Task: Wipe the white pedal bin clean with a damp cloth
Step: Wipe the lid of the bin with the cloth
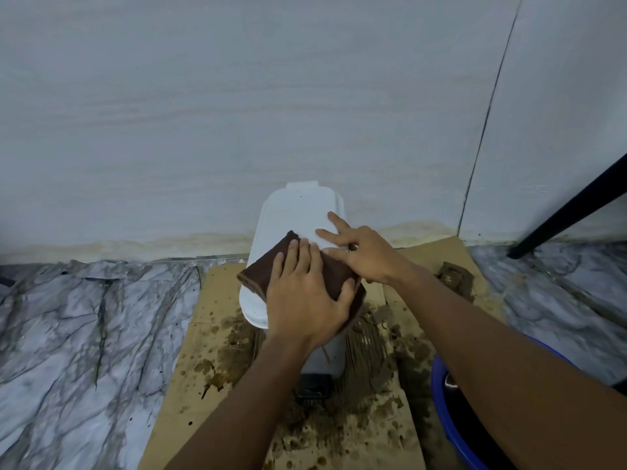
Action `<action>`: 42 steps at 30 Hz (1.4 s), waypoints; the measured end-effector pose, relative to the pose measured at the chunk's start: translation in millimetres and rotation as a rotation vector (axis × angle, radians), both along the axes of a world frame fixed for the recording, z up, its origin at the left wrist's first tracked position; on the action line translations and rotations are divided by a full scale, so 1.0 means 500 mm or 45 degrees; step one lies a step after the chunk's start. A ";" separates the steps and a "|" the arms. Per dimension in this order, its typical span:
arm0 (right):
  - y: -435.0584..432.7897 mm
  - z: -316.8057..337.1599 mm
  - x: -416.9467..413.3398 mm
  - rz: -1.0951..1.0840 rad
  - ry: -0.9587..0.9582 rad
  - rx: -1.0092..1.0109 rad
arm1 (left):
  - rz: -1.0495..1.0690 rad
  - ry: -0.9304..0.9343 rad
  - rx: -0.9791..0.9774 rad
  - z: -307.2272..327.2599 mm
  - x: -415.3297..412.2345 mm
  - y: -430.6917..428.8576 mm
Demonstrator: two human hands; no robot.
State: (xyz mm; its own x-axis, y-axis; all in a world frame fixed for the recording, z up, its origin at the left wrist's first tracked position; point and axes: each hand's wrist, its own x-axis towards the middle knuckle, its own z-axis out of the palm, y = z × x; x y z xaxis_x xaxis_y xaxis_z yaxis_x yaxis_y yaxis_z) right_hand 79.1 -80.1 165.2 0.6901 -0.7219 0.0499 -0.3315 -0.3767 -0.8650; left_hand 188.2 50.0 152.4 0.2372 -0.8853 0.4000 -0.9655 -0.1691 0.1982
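Observation:
The white pedal bin (292, 212) stands against the wall with its lid closed; its black pedal (314, 388) shows at the front. A folded dark brown cloth (268, 266) lies on the lid. My left hand (305, 296) presses flat on the cloth, thumb hooked over its right edge. My right hand (361, 252) rests on the lid beside it, fingers spread, touching the cloth's far edge.
The bin stands on a cardboard sheet (200, 334) spattered with brown stains. A blue bucket (451, 418) sits at the lower right under my right arm. A small brown lump (454, 276) lies right of the bin. A black slanted leg (573, 208) stands at right.

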 end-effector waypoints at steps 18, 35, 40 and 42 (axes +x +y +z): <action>0.005 -0.011 0.005 -0.035 -0.057 0.004 | -0.175 -0.050 -0.005 -0.002 0.037 0.012; 0.012 -0.010 0.006 -0.044 -0.081 0.006 | -0.097 -0.160 -0.112 -0.032 -0.001 0.013; 0.016 -0.012 0.006 -0.020 -0.141 0.093 | -0.452 -0.171 -0.256 -0.046 0.118 0.078; 0.020 -0.012 0.008 -0.014 -0.175 0.126 | -0.436 -0.145 -0.272 -0.050 0.163 0.096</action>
State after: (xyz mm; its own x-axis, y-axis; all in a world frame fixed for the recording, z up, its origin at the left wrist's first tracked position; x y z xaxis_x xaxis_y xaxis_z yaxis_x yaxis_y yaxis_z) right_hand 83.2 -70.4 159.1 0.6739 -0.7353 0.0718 -0.2108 -0.2845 -0.9352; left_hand 270.0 98.0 127.3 -0.1127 -0.7998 0.5896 -0.9766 0.1986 0.0827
